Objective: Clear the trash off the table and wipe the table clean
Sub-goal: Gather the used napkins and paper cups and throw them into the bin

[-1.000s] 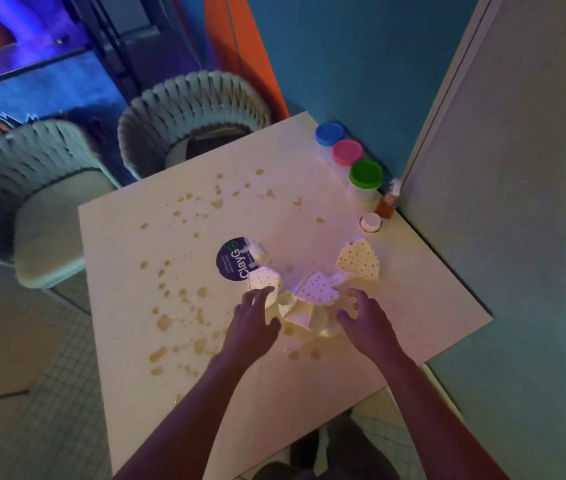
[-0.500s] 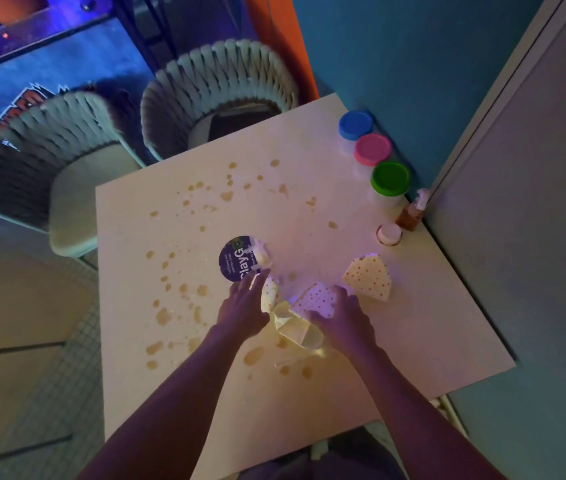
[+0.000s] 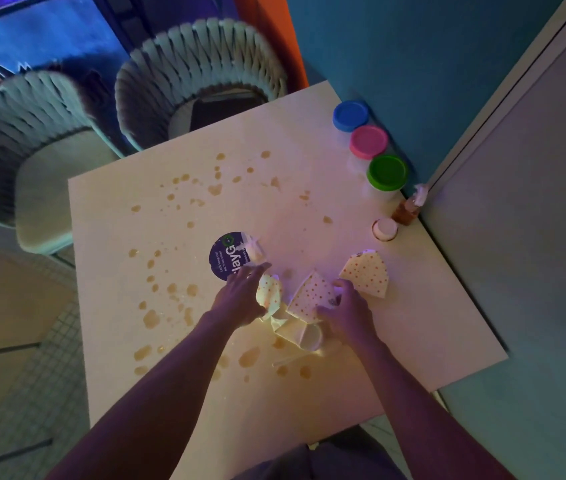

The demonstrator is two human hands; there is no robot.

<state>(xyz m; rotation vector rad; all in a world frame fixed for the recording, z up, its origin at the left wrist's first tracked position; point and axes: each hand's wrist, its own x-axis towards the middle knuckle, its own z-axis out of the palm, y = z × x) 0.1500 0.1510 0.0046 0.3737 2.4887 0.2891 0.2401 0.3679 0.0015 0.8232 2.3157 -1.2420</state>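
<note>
Crushed dotted paper cups lie in a heap in the middle of the white table (image 3: 430,323). My left hand (image 3: 240,299) rests against a small crumpled cup (image 3: 269,296), fingers stretched toward a dark round sticker (image 3: 227,254). My right hand (image 3: 347,315) grips the rim of a flattened dotted cup (image 3: 311,294). Another flattened dotted cup (image 3: 366,273) lies apart to the right. Pale crumpled cups (image 3: 300,332) sit under both hands. Brown spill spots (image 3: 151,318) are scattered over the tabletop.
Three tubs with blue (image 3: 350,114), pink (image 3: 368,141) and green (image 3: 387,172) lids line the wall edge, then a small brown spray bottle (image 3: 408,209) and a white cap (image 3: 384,228). Two woven chairs (image 3: 198,67) stand behind the table. A wall corner is on the right.
Both hands have closed in on the heap of cups. My right hand has taken hold of the flattened dotted cup, and my left hand has moved against the small crumpled one.
</note>
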